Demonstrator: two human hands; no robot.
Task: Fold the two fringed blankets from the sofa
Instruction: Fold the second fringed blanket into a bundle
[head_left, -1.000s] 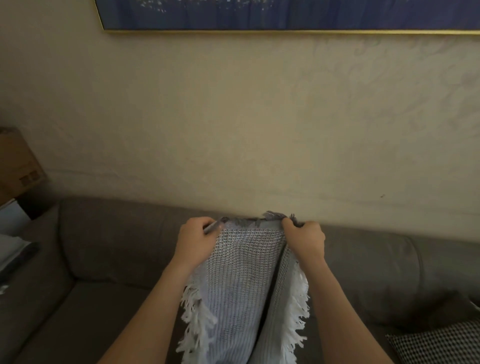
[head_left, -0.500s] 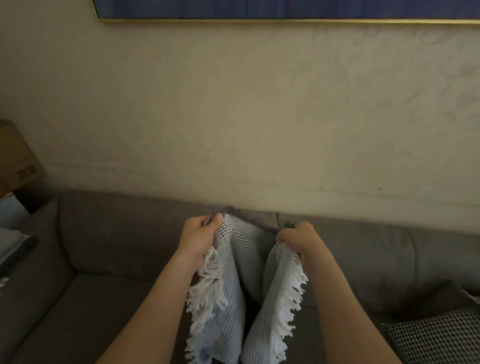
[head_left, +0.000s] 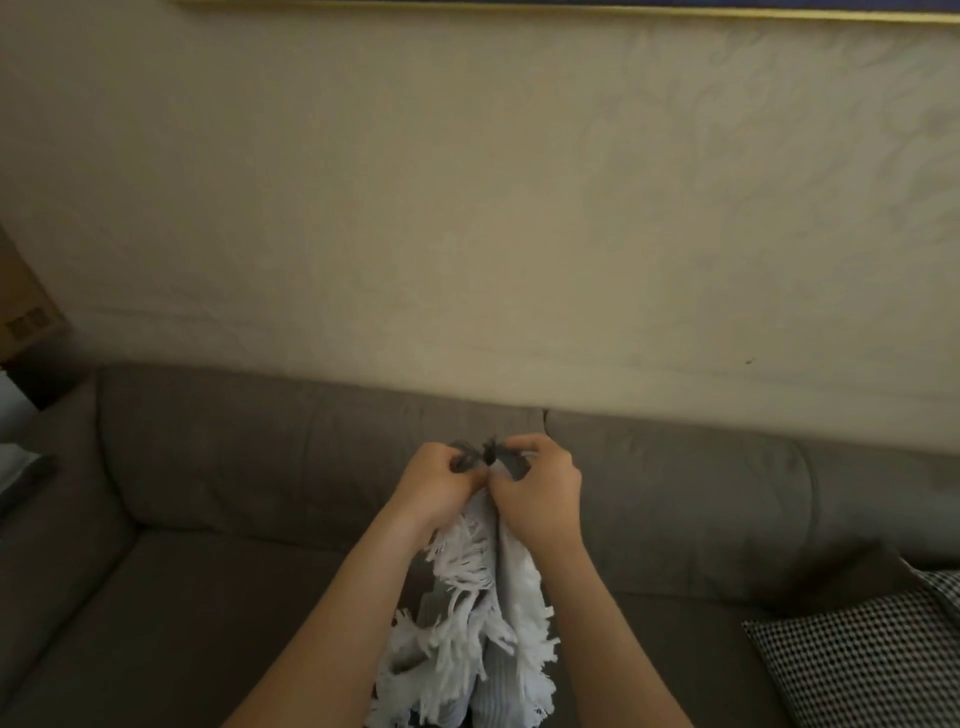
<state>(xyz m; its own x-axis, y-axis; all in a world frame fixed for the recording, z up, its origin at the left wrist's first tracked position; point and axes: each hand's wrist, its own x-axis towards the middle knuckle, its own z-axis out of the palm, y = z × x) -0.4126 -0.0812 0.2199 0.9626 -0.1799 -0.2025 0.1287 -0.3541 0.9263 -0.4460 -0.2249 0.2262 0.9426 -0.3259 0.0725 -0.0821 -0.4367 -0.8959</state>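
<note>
A pale grey-white knitted blanket (head_left: 511, 587) with white fringe along its edges hangs in front of me, above the grey sofa (head_left: 218, 519). My left hand (head_left: 441, 480) and my right hand (head_left: 537, 488) are pressed together, each gripping a top corner of the blanket. The cloth is doubled lengthwise between them, its two fringed edges hanging side by side. Dark fringe ends stick up between my fingers. The blanket's lower end runs out of the frame. I see no second blanket.
A black-and-white checked cushion (head_left: 867, 660) lies on the sofa seat at the right. A cardboard box (head_left: 26, 312) stands past the sofa's left arm. A beige wall (head_left: 467, 208) with a gold picture frame edge (head_left: 571, 13) rises behind the sofa.
My hands have come together from a blanket's width apart, closing the spread blanket into a narrow doubled strip. The view has tipped slightly downward.
</note>
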